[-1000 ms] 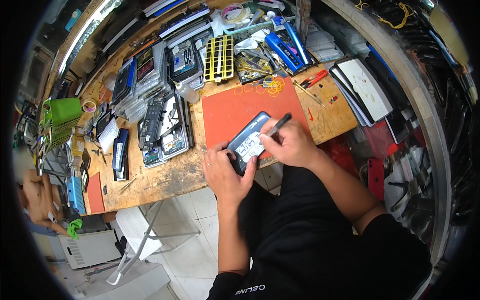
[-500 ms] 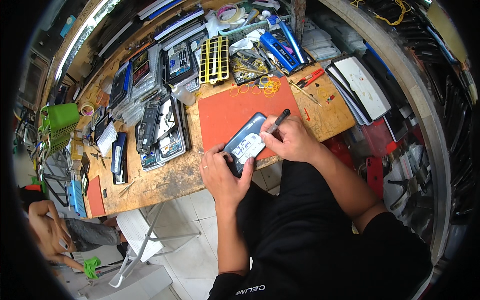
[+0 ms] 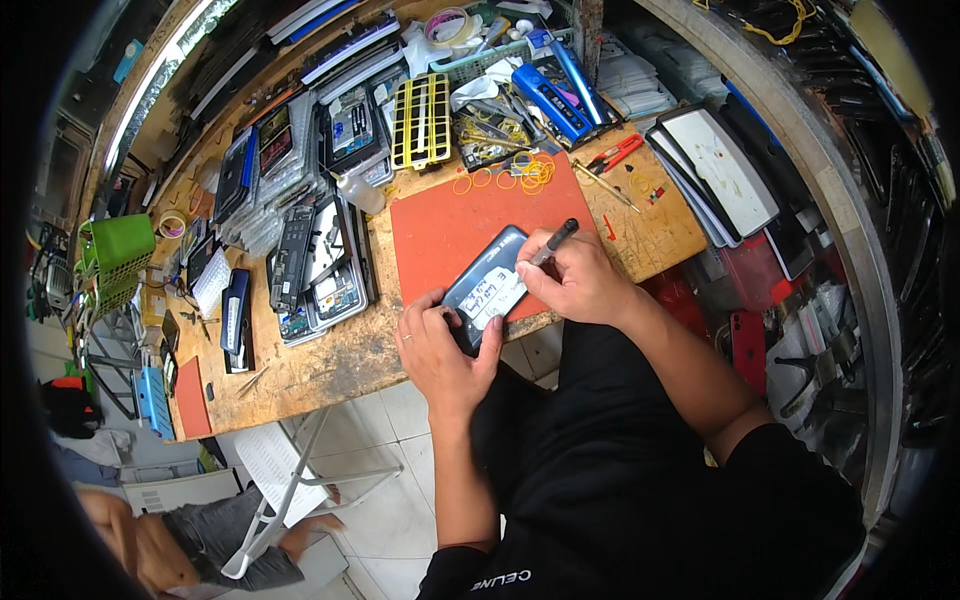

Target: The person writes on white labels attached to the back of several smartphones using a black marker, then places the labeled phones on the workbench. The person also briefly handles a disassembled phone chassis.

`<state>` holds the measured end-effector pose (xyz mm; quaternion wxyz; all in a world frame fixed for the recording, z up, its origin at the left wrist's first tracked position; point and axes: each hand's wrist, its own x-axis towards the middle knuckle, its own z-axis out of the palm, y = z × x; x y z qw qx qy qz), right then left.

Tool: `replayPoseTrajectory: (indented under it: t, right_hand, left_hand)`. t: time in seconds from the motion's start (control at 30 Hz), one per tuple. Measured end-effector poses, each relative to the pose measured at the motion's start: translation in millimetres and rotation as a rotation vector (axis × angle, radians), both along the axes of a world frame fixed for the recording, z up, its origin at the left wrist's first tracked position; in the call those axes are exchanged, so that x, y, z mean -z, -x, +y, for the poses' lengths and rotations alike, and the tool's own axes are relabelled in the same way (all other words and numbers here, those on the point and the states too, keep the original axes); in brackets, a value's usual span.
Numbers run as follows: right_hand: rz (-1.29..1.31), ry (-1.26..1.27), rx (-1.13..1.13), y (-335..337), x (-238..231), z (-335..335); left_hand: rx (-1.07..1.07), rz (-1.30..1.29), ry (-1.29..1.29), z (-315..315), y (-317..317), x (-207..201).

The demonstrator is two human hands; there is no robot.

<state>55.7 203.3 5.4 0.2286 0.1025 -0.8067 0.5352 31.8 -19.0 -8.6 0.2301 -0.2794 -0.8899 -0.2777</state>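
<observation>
A dark blue-grey phone (image 3: 492, 258) is held at a slant over the front edge of a red-orange mat (image 3: 430, 225). My left hand (image 3: 447, 355) grips its lower end, fingers along the left side and thumb at the right. A white label (image 3: 492, 288) with dark handwriting lies on the phone's upward face. My right hand (image 3: 580, 280) pinches a black marker pen (image 3: 562, 238), its back end pointing up and right. The pen's tip is hidden behind my fingers, beside the label's right edge.
Yellow rubber bands (image 3: 535, 172) lie on the mat's far edge. Behind stand a yellow rack (image 3: 421, 120) and a blue device (image 3: 550, 102). Opened phones and tablets (image 3: 325, 265) are stacked at left, near a white bottle (image 3: 360, 192). Red-handled cutters (image 3: 615, 152) lie right. Another person (image 3: 170, 540) is at lower left.
Both hands keep hold of the phone and the pen, with only a slight shift. The other person at lower left has moved lower, and the green cloth there has gone from view.
</observation>
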Motion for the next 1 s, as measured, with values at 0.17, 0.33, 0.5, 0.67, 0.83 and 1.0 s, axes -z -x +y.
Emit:
replayPoseTrajectory:
  t: [0.17, 0.33, 0.5, 0.67, 0.83, 1.0]
  right_hand:
    - [0.031, -0.037, 0.026, 1.0, -1.3, -0.4]
    - [0.009, -0.007, 0.020, -1.0, 4.2, 1.5]
    - [0.043, 0.016, 0.052, 3.1, 4.8, -1.5]
    - [0.038, 0.004, 0.067, 2.0, 4.3, -1.9]
    - [0.017, -0.003, 0.119, -2.8, 6.1, 1.4]
    - [0.054, -0.011, 0.155, 0.0, 5.5, -1.2]
  left_hand:
    - [-0.004, -0.013, 0.007, 0.5, -0.8, -0.9]
    - [-0.002, -0.027, -0.009, -0.3, -1.1, 1.7]
    - [-0.001, -0.018, -0.005, -0.9, -0.3, 1.0]
    - [-0.010, -0.022, 0.003, -1.0, -0.7, 0.8]
    - [-0.009, -0.014, -0.004, -1.1, -1.8, 2.1]
    - [-0.003, -0.014, 0.004, -0.5, -0.8, -0.3]
